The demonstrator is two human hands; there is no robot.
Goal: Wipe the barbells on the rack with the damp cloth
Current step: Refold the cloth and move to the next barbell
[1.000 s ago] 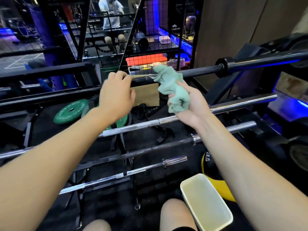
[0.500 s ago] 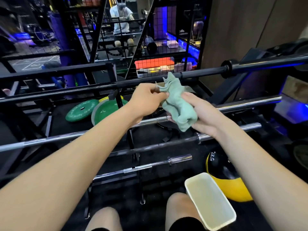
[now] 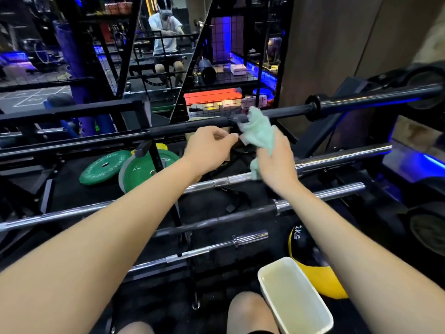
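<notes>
Head view looks down over a rack (image 3: 144,150) that carries several barbells lying across, one behind the other. The right hand (image 3: 277,162) holds a green cloth (image 3: 260,133); its fingers are curled around the lower part of the cloth, and the upper part stands up loose and reaches the black bar (image 3: 192,127) at the back of the rack. I cannot tell if the cloth touches this bar or is only in front of it. The lower end of the cloth hangs down to the chrome bar (image 3: 228,180), which passes just under the right hand.

The left hand (image 3: 207,147) is just beside the cloth, on its left. Its fingers (image 3: 224,137) are bent and pressed together, with the tips pointing at the edge of the cloth; the picture is blurred there, so I cannot tell if they pinch the cloth or hold nothing.

Nearer to the person lie a dark bar (image 3: 216,221) with a chrome sleeve and a short bar (image 3: 216,248). Two green plates (image 3: 103,168) lie under the rack on the left. A white tub (image 3: 293,295) stands by the person's knee (image 3: 248,309), and a black and yellow ball (image 3: 303,239) lies behind the tub. A mirror at the back shows a seated person (image 3: 166,37).
</notes>
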